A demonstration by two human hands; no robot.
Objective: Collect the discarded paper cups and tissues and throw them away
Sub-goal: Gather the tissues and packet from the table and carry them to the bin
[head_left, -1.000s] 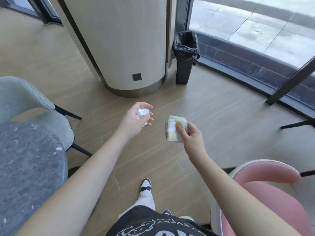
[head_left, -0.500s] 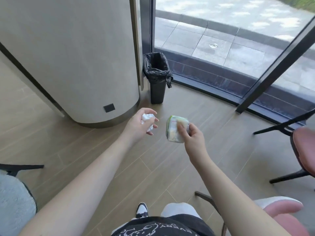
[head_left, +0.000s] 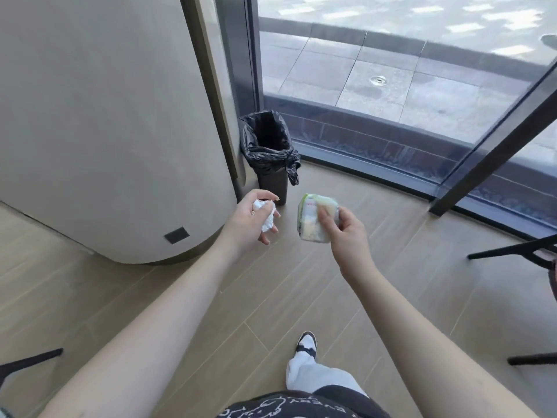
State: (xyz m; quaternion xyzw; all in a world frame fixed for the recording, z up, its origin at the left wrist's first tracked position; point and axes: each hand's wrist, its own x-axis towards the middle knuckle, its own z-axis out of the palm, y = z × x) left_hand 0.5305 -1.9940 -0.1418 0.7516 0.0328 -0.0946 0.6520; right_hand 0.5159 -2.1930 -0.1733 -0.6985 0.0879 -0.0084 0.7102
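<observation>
- White crumpled tissue (head_left: 266,217) is held in the left hand (head_left: 251,220), whose fingers are curled round it; the wad shows between the thumb above and the fingertips below.
- A flattened paper cup (head_left: 313,218), pale with green and yellowish print, is gripped in the right hand (head_left: 346,233); the thumb is pressed on its near face and the other fingers are wrapped behind it, so the cup is pinched between them.
- Both hands are held out in front of the body, side by side and apart, above a wood-look plank floor (head_left: 301,297).
- A small black bin (head_left: 271,158) lined with a black bag is seen standing on the floor just beyond the left hand, its mouth open upward and the bag's slack knotted at its right side.
- The bin is set in the corner between a large rounded beige column (head_left: 105,116) on the left and a dark-framed glass wall (head_left: 391,86) on the right, close beside both.
- Paved ground is visible outside through the glass.
- Black chair legs (head_left: 512,254) are seen at the right edge and another dark leg at the lower left edge.
- One foot in a black-and-white shoe (head_left: 306,342) is planted on the floor below the hands, with a pale trouser leg and a dark printed shirt hem at the bottom of the view.
- Whether anything lies inside the bin cannot be told.
</observation>
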